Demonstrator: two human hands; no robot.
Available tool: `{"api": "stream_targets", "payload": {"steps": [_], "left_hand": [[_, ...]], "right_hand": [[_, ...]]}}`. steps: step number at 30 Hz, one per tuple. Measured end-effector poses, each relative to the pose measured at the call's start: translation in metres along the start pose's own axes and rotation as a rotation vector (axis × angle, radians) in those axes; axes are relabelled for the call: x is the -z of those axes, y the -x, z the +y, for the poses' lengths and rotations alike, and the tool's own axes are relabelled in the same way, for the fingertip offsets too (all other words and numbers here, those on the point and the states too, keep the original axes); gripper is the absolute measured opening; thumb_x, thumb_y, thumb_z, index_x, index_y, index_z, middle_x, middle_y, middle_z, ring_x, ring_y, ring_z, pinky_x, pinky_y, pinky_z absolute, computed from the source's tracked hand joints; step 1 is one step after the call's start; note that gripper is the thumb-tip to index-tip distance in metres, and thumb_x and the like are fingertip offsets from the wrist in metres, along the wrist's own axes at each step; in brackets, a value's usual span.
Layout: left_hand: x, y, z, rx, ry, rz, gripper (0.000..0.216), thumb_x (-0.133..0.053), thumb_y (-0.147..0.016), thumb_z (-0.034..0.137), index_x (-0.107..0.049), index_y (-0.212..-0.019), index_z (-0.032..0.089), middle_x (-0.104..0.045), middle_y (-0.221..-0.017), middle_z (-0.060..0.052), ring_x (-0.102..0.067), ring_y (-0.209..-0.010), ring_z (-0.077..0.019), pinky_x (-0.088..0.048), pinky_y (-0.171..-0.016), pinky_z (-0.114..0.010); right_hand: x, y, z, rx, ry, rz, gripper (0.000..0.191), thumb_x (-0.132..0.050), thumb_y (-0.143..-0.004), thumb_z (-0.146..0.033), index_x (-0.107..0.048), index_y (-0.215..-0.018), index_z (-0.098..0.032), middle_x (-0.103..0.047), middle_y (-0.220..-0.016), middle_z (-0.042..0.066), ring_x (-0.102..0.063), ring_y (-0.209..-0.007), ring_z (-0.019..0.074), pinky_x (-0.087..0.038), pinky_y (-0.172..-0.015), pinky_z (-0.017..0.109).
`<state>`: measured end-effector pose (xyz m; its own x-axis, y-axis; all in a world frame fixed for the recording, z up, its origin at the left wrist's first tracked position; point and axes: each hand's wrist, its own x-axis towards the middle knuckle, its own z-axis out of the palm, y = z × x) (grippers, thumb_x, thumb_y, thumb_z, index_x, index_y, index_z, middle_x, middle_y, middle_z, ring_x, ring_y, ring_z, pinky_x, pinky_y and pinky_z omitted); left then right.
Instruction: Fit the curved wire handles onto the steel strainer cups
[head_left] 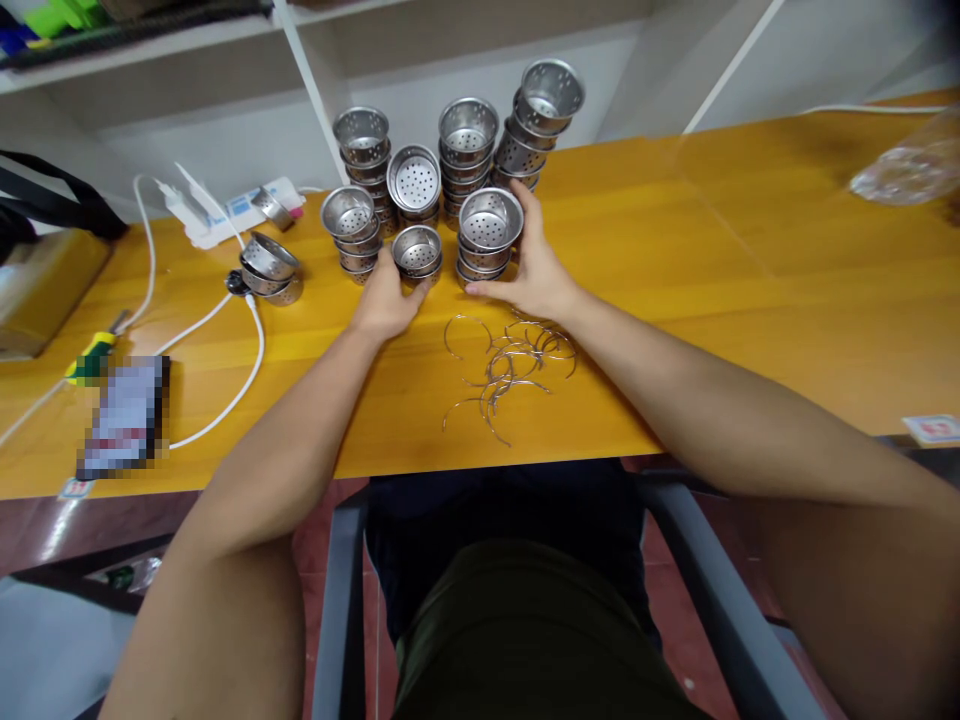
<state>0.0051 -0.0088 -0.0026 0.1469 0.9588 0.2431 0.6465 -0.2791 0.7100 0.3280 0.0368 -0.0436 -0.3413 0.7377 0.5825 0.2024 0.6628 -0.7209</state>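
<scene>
Several stacks of perforated stainless-steel cups stand on the yellow wooden table, near its back. My right hand (541,268) curves around the right side of a front stack of perforated metal cups (491,225), thumb at the front and fingers behind. My left hand (388,300) rests against a low stack of perforated metal cups (417,252), its thumb along the front and its fingers on the left side, partly hidden. Close by on the left stands another stack (351,222). Several thin curved metal wires (506,370) lie loosely in front of my hands.
Taller cup stacks (521,140) stand behind, one leaning right. At left are tilted cups (270,265), a power strip (244,210), white cables, a blurred phone-like object (126,415) and a yellow-green screwdriver (94,355). Clear plastic (911,165) lies far right.
</scene>
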Motion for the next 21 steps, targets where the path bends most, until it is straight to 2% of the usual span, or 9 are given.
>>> {"api": "stream_targets", "payload": {"steps": [2,4,7,10,13,17,21], "left_hand": [[0.003,0.004,0.01,0.031,0.03,-0.007,0.081,-0.101,-0.111,0.032,-0.054,-0.175,0.016,-0.071,-0.188,-0.024,-0.068,-0.179,-0.0412,-0.047,-0.16,-0.058],[0.004,0.005,0.012,0.032,0.05,-0.017,0.08,-0.102,-0.111,0.03,-0.053,-0.173,0.019,-0.071,-0.188,-0.021,-0.068,-0.178,-0.0383,-0.045,-0.16,-0.056],[0.004,0.004,0.008,0.011,0.052,-0.044,0.084,-0.102,-0.111,0.032,-0.049,-0.175,0.017,-0.07,-0.19,-0.02,-0.066,-0.179,-0.0367,-0.042,-0.162,-0.058],[0.003,0.003,0.004,0.007,0.039,-0.022,0.086,-0.106,-0.108,0.033,-0.053,-0.174,0.018,-0.071,-0.188,-0.02,-0.067,-0.179,-0.0383,-0.042,-0.164,-0.059],[0.003,0.002,0.002,0.001,0.016,-0.013,0.083,-0.106,-0.106,0.028,-0.056,-0.171,0.018,-0.072,-0.187,-0.025,-0.07,-0.18,-0.0417,-0.046,-0.164,-0.06],[0.001,0.0,-0.003,-0.019,-0.005,-0.013,0.084,-0.099,-0.107,0.019,-0.052,-0.176,0.016,-0.068,-0.191,-0.03,-0.069,-0.183,-0.0438,-0.046,-0.165,-0.065],[0.0,-0.001,-0.007,-0.032,0.006,-0.003,0.079,-0.097,-0.104,0.019,-0.055,-0.171,0.018,-0.074,-0.185,-0.029,-0.075,-0.177,-0.0459,-0.054,-0.16,-0.067]], "right_hand": [[-0.004,-0.006,0.007,-0.022,-0.005,0.013,0.19,-0.112,-0.063,-0.107,-0.014,-0.211,-0.039,-0.037,-0.212,0.016,-0.025,-0.203,0.0584,-0.012,-0.171,0.072],[-0.002,-0.01,0.012,-0.031,-0.001,0.013,0.184,-0.112,-0.064,-0.107,-0.02,-0.208,-0.038,-0.042,-0.209,0.018,-0.028,-0.202,0.0594,-0.008,-0.171,0.072],[0.011,-0.009,0.017,-0.023,0.028,0.017,0.17,-0.111,-0.065,-0.105,-0.035,-0.2,-0.036,-0.051,-0.203,0.019,-0.037,-0.198,0.0583,-0.014,-0.171,0.071],[0.032,-0.004,0.021,-0.054,0.059,0.054,0.159,-0.114,-0.061,-0.1,-0.046,-0.189,-0.034,-0.061,-0.196,0.02,-0.049,-0.191,0.0581,-0.023,-0.169,0.075],[0.055,0.002,0.032,-0.133,0.065,0.132,0.151,-0.12,-0.055,-0.093,-0.055,-0.178,-0.037,-0.071,-0.185,0.015,-0.058,-0.181,0.0574,-0.03,-0.165,0.08],[0.088,0.006,0.055,-0.171,0.017,0.265,0.139,-0.127,-0.054,-0.085,-0.06,-0.168,-0.044,-0.075,-0.183,0.004,-0.053,-0.174,0.0475,-0.03,-0.164,0.07],[0.12,0.008,0.067,-0.201,0.035,0.335,0.14,-0.119,-0.061,-0.099,-0.054,-0.172,-0.045,-0.075,-0.183,0.003,-0.046,-0.173,0.0446,-0.027,-0.16,0.068]]}}
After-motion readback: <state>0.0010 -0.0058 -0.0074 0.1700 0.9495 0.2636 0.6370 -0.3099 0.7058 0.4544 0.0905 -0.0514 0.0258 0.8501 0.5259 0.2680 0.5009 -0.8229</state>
